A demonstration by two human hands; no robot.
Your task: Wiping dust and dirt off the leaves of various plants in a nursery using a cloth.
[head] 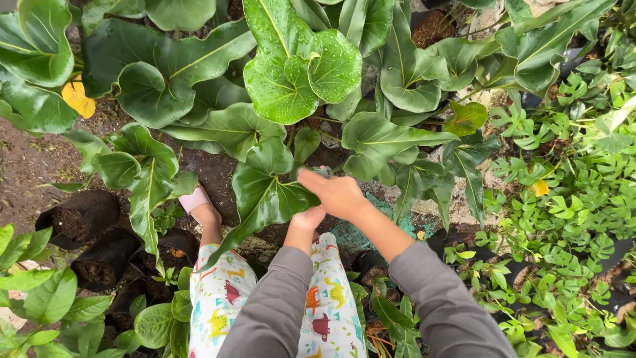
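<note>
Large green leaf (262, 192): hanging low in front of the person, between the knees and the plant bed, wet with droplets; both hands are meeting at its right edge.
Right hand (339, 194): reaching across from the right, fingers stretched leftward over the leaf edge; whether this grip is pinching the leaf or only resting on it, I cannot tell.
Left hand (308, 219): coming up from below, partly hidden under the right hand and the leaf; its grip is also hidden, so I cannot tell if it is pressed together.
Likely reason for the hold: one hand seems to be steadying the leaf from beneath while the other is working along its edge.
Grey sleeves (424, 292): covering both arms to the wrists.
Patterned trousers (218, 298): showing below, with a pink shoe (194, 198) standing on dark soil.
Black grow bags (79, 219): sitting at left, filled with soil.
Small-leaved plants (563, 212): crowding the right side.
</note>
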